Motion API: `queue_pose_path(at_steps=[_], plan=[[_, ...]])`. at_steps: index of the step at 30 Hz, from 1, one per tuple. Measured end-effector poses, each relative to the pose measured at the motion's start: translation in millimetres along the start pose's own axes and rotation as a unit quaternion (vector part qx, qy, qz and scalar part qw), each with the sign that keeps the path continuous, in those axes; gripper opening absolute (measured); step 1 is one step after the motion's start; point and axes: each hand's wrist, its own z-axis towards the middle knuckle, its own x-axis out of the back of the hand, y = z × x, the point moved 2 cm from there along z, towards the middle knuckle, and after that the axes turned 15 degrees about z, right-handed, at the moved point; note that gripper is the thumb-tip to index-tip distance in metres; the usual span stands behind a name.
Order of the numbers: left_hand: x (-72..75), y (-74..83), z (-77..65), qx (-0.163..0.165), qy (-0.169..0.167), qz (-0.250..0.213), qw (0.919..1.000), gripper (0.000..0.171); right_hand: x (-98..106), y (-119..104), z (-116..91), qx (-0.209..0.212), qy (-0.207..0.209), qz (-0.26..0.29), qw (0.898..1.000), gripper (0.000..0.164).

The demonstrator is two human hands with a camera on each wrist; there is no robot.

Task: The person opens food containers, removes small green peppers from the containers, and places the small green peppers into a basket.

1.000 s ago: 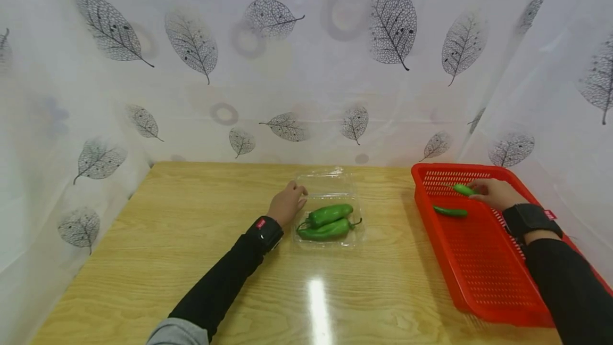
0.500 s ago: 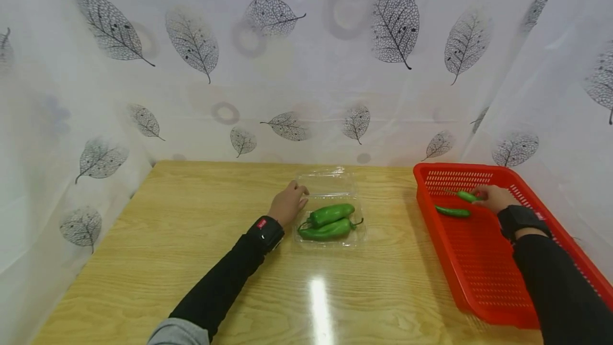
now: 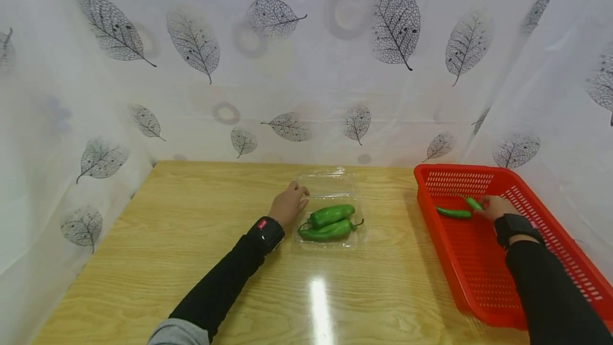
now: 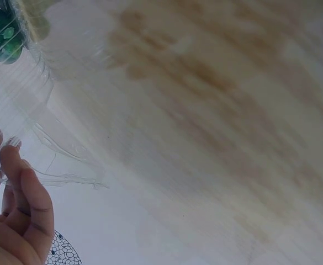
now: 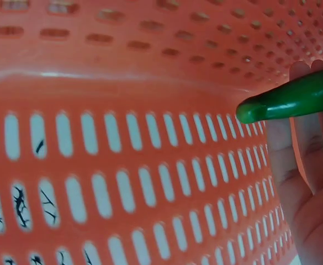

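Observation:
My left hand (image 3: 289, 205) is at the left side of a clear plastic clamshell box (image 3: 330, 184), its lid folded back. In the left wrist view, thumb and fingers pinch the edge of the clear plastic (image 4: 67, 179). Two large green peppers (image 3: 330, 215) lie in the box, stems pointing opposite ways. Inside the red basket, my right hand (image 3: 499, 207) holds a slim green chili pepper (image 3: 473, 204) by one end. The right wrist view shows that chili's rounded end (image 5: 255, 110) sticking out past the fingers. Another green chili (image 3: 453, 212) lies on the basket floor, just left of it.
The red perforated basket (image 3: 442, 260) stands at the right of the wooden table (image 3: 167, 228), its walls rising around my right hand. A white curtain (image 3: 306, 73) with leaf prints hangs close behind the table's far edge and along both sides.
My right hand has moved toward me and slightly down in the basket with the chili, which now slants more steeply near the other chili. My left hand stays at the box.

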Motion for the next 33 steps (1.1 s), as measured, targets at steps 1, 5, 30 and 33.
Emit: queue_pose_path(at_steps=[1, 5, 30, 33], plan=[[0.0, 0.1, 0.0, 0.0, 0.001, 0.0, 1.0, 0.017, -1, 1, 0, -0.003, -0.002, 0.003, 1.0, 0.038], [-1.0, -0.3, 0.6, 0.001, 0.003, 0.0, 1.0, 0.017, -3, 7, -1, -0.019, -0.011, 0.008, 1.0, 0.043], [-2.8, -1.6, 1.3, 0.003, 0.006, 0.004, 1.0, 0.017, -7, -19, -25, -0.057, -0.014, 0.001, 0.998, 0.021], [-3.8, -1.4, 0.7, 0.002, 0.005, 0.0, 1.0, 0.017, -8, -15, -24, -0.058, -0.014, -0.001, 0.998, 0.022]])
